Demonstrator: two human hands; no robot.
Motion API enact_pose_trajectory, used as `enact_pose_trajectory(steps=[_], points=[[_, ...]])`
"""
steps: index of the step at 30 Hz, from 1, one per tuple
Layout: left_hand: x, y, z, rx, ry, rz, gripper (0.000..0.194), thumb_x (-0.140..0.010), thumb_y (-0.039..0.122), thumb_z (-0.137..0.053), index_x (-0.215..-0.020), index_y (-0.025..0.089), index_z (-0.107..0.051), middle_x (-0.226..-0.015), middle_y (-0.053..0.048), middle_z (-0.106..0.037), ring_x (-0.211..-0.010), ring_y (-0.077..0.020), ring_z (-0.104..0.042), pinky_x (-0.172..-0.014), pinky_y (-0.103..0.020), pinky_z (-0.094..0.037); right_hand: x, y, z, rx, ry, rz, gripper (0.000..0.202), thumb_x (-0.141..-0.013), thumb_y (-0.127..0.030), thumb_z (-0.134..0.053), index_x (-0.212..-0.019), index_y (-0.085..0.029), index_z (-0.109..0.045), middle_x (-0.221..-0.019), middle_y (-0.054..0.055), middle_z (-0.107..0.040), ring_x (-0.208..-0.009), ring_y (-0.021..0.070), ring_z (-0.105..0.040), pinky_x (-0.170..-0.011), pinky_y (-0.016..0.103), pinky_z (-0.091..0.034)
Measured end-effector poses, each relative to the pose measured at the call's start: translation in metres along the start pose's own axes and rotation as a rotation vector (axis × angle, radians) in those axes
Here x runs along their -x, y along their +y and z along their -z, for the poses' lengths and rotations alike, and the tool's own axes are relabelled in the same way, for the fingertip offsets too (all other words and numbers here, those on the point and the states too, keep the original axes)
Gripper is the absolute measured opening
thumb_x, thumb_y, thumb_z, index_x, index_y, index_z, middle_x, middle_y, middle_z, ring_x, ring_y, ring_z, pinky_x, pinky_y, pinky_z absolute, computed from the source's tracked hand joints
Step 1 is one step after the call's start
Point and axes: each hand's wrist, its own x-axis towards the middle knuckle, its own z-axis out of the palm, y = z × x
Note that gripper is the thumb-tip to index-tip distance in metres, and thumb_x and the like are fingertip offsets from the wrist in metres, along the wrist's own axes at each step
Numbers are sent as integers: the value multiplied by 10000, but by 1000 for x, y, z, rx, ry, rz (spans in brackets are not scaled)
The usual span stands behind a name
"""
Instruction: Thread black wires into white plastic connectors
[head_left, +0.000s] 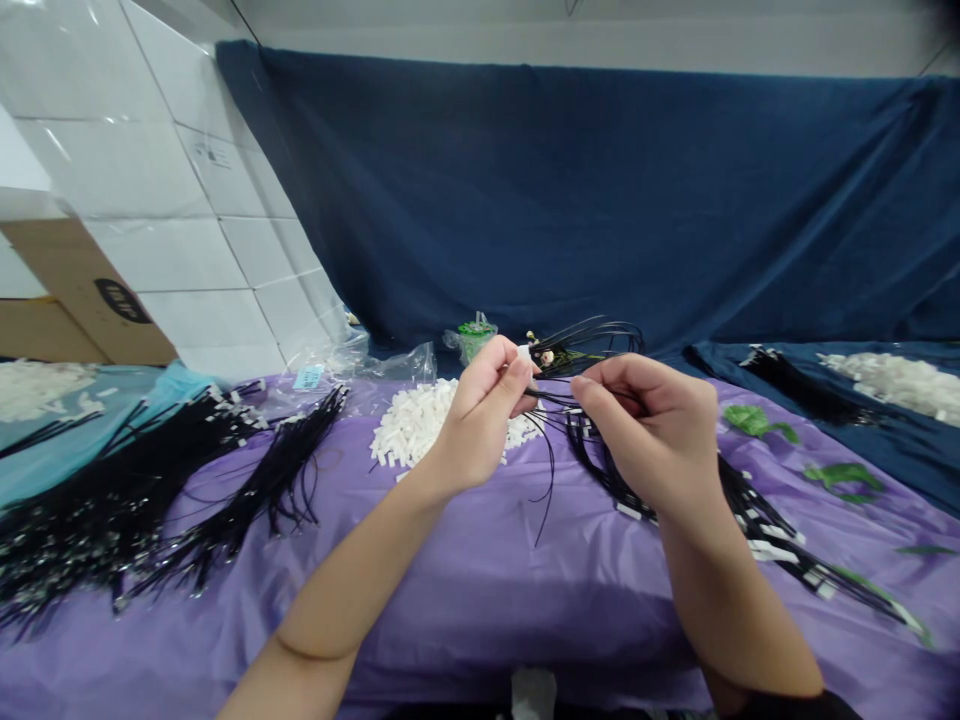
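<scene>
In the head view my left hand (pixel 484 415) is closed, its thumb and fingers pinching a small white piece (pixel 524 353) and black cords (pixel 592 335) that loop out to the right. To its right, my right hand (pixel 652 425) is closed in a pinch on the black cords. Loose cord ends hang down between the two hands. Behind and below my left hand lies a pile of small white pieces (pixel 409 425) on the purple cloth (pixel 480 570). Another bundle of black cords (pixel 757 510) with white pieces passes beneath my right hand and forearm.
Bundles of black cords (pixel 112 500) lie at the left. Clear plastic bags (pixel 397 365) and a green-lidded cup (pixel 476 335) stand behind the pile. More white pieces (pixel 900 385) are at the far right. White boxes (pixel 202 250) rise at the left; a blue curtain (pixel 562 200) hangs behind.
</scene>
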Motion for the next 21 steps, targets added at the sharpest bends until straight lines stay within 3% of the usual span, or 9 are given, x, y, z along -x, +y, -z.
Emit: enact_pose_trajectory(steps=[3,8,15,21], points=[[1,-1,-1,-12,-6,-13,289,-895,396,-598,-732,179,-500,-717,27,-404,-583,-72,-333,-539,-198,-352,0,0,-1,-30,-41,-35,162,-827,-190,-614,-667,-163,-615,-533,-53,-455,-478,53,-347,-430,193,-273],[1,-3,-3,6,-21,-3,299,-905,402,-585,-735,176,-486,-716,28,-398,-582,-68,-325,-527,-188,-334,0,3,-5,1,-48,36,146,-848,-219,-619,-713,-165,-633,-528,-60,-407,-482,60,-340,-445,203,-278],[1,-6,-6,8,20,9,293,-907,411,-577,-744,185,-487,-725,22,-413,-623,-81,-363,-532,-163,-354,2,8,-14,0,-38,102,137,-845,-216,-637,-716,-169,-637,-654,-2,-611,-541,87,-470,-510,226,-388],[3,-9,-9,18,37,44,319,-892,440,-588,-734,187,-474,-745,22,-423,-662,-84,-415,-595,-165,-422,3,10,-19,8,-13,107,164,-841,-196,-628,-678,-180,-616,-550,-38,-487,-528,93,-469,-527,231,-418]])
